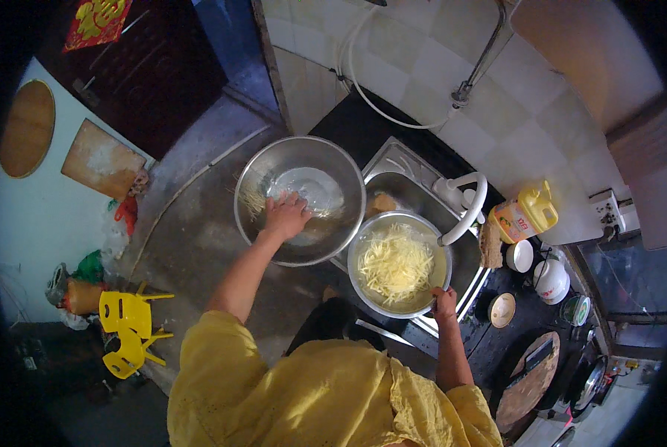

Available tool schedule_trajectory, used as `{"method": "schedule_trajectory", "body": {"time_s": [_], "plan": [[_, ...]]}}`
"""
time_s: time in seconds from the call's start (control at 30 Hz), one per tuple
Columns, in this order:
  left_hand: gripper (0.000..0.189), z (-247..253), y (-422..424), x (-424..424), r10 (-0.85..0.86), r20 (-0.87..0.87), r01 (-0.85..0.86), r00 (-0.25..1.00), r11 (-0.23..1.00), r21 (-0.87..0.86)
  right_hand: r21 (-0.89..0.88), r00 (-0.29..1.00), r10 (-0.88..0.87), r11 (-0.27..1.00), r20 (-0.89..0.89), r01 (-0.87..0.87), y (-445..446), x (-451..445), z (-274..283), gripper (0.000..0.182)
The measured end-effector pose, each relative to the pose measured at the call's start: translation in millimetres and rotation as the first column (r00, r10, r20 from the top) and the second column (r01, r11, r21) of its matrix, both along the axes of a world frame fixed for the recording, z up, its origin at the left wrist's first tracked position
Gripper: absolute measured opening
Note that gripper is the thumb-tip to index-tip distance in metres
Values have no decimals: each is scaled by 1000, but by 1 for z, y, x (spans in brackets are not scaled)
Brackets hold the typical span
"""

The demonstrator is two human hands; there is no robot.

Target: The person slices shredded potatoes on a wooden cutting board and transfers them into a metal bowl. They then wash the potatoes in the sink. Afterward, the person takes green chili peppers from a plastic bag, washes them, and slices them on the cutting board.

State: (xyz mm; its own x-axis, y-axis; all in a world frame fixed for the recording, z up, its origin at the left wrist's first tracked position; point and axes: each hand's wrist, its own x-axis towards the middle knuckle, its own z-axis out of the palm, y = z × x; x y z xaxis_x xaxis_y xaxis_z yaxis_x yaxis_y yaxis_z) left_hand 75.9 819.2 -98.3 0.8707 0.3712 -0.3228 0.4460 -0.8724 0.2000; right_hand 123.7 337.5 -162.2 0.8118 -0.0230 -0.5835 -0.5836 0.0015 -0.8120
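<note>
My left hand (287, 217) is inside a large stainless-steel basin (341, 229), palm down with fingers spread and nothing in its grasp. Clear water (311, 190) seems to lie in the bottom of that basin, and pale thin strips show near its left wall. With my right hand (445, 303) I grip the lower right rim of a smaller metal bowl (358, 285). Pale yellow shreds (397, 262), like cut potato, are heaped in it. This bowl sits over the steel sink (464, 268), beside the big basin. A brown lump (384, 202) is partly visible in the sink behind it.
A white faucet (474, 207) arches over the bowl's right side. Along the counter stand a yellow detergent jug (526, 212), a white cup (519, 256) and a small bowl (502, 310). A cleaver (534, 357) lies on a round chopping board (526, 391). Yellow chairs (125, 315) stand left.
</note>
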Motion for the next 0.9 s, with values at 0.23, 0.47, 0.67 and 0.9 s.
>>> {"method": "schedule_trajectory", "body": {"time_s": [0.23,0.47,0.67,0.9], "plan": [[54,-40,6,-28,360,253,-386,898,920,64,-19,997,42,999,-60,-43,-4,2,-10,17],[56,38,-12,-2,272,-46,-273,961,962,-15,18,998,-52,998,-38,53,2,-5,2,22],[54,-16,21,15,-61,352,-82,934,922,378,-10,996,-47,999,-76,47,14,-9,22,20],[56,-5,-8,6,39,90,-42,995,999,32,-2,994,-37,999,-98,37,4,-12,5,18]]}}
